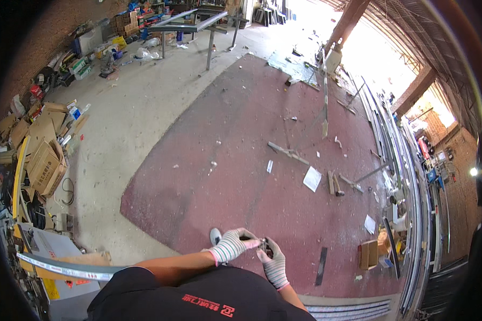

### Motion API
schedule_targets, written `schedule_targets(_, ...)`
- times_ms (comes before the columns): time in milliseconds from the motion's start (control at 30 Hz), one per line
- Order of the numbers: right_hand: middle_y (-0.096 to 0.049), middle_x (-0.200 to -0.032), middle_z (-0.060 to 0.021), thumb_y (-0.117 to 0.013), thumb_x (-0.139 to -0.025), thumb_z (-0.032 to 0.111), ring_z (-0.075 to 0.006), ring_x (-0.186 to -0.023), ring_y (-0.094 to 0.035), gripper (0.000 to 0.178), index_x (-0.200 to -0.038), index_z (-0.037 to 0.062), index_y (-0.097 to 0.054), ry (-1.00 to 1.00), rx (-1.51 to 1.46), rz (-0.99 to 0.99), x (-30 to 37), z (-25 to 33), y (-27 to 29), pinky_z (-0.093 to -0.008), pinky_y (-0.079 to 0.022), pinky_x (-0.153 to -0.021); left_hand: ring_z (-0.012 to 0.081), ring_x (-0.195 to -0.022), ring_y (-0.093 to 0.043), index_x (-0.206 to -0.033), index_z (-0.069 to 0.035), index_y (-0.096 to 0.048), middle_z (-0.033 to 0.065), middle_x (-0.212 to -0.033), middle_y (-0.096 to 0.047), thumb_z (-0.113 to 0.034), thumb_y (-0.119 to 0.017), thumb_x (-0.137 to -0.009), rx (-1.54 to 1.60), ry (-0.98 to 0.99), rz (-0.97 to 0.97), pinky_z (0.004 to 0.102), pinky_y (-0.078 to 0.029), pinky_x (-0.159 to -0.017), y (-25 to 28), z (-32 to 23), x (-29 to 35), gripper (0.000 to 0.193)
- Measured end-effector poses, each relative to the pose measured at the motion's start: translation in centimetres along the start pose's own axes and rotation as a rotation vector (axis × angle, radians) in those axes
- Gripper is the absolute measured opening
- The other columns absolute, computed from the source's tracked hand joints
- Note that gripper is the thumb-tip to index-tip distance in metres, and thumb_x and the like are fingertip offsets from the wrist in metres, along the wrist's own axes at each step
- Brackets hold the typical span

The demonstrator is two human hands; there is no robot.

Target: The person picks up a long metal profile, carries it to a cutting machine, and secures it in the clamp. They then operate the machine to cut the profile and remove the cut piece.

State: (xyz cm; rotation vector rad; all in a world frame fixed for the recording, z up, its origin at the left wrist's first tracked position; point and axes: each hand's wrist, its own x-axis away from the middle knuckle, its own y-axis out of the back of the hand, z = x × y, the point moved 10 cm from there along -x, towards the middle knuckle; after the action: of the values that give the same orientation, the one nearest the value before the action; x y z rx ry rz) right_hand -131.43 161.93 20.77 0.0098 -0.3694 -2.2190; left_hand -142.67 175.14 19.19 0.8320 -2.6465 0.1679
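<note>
In front of my dark shirt (pixel 198 291), above the dull red floor covering (pixel 219 160), I am holding a small metallic piece (pixel 263 245): my gloved left hand (pixel 232 244) is pinching one side, my gloved right hand (pixel 275 266) is gripping the other, and a shoe (pixel 215 236) is showing near my left wrist.

On the reddish mat (pixel 241 134) lie a white sheet (pixel 312 178) — and a dark strip (pixel 321 266)
</note>
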Motion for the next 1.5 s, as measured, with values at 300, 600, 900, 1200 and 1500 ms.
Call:
schedule_targets(300,-0.074,-0.104,-0.0113,-0.067,-0.093,0.005,-0.0141,-0.091,-0.069,0.031,-0.123,-0.0030,-0.064,-0.097,-0.011,-0.057,-15.9,-6.2,5.9,-0.0291,-0.056,-0.083,0.0200,-0.108,-0.069,-0.120,0.001,-0.066,0.0134,-0.114,-0.074,-0.029,-0.079,-0.091,-0.138,-0.147,0.259,0.0341,-0.053,-0.098,-0.2,-8.7,-12.8,0.044)
schedule_targets(600,-0.076,-0.098,-0.0180,-0.077,-0.083,0.039,-0.0273,-0.090,-0.073,0.045,-0.104,-0.0011,-0.075,-0.786,0.645,-0.068,-14.1,-28.0,14.9,-0.0386,-0.056,-0.083,0.0259,-0.094,-0.073,-0.107,-0.006,-0.074,0.0151,-0.101,-0.074,-0.026,-0.070,-0.094,-0.507,-0.334,-0.232,0.0362,-0.057,-0.085,15.9,-15.5,-17.6,0.023)
schedule_targets(900,-0.073,-0.122,-0.0141,-0.086,-0.063,0.064,-0.0268,-0.118,-0.068,0.079,-0.115,0.0054,-0.075,-1.060,0.965,0.361,-27.4,-34.6,12.8,-0.0398,-0.054,-0.098,0.0332,-0.084,-0.073,-0.097,-0.004,-0.074,0.0185,-0.090,-0.074,-0.024,-0.073,-0.090,-0.592,0.020,-0.844,0.0399,-0.058,-0.077,35.2,-7.1,-13.8,0.022)
schedule_targets(1200,-0.075,-0.110,-0.0183,-0.057,-0.095,0.036,-0.0358,-0.108,-0.071,0.036,-0.107,0.0075,-0.076,-0.124,1.255,0.509,-79.3,-14.2,-19.1,-0.0424,-0.055,-0.092,0.0319,-0.078,-0.069,-0.096,-0.001,-0.072,0.0184,-0.089,-0.070,-0.017,-0.071,-0.092,-0.451,0.193,-1.278,0.0396,-0.056,-0.073,45.2,-6.1,-6.1,0.017)
schedule_targets(1500,-0.068,-0.070,-0.0162,-0.068,-0.089,0.049,-0.0329,-0.063,-0.067,0.051,-0.091,-0.0019,-0.071,0.525,1.033,0.747,-82.2,6.0,-53.0,-0.0457,-0.051,-0.057,0.0278,-0.089,-0.074,-0.109,-0.003,-0.074,0.0178,-0.099,-0.075,-0.019,-0.070,-0.092,-0.103,0.435,-1.632,0.0362,-0.058,-0.081,49.9,2.9,7.1,0.024)
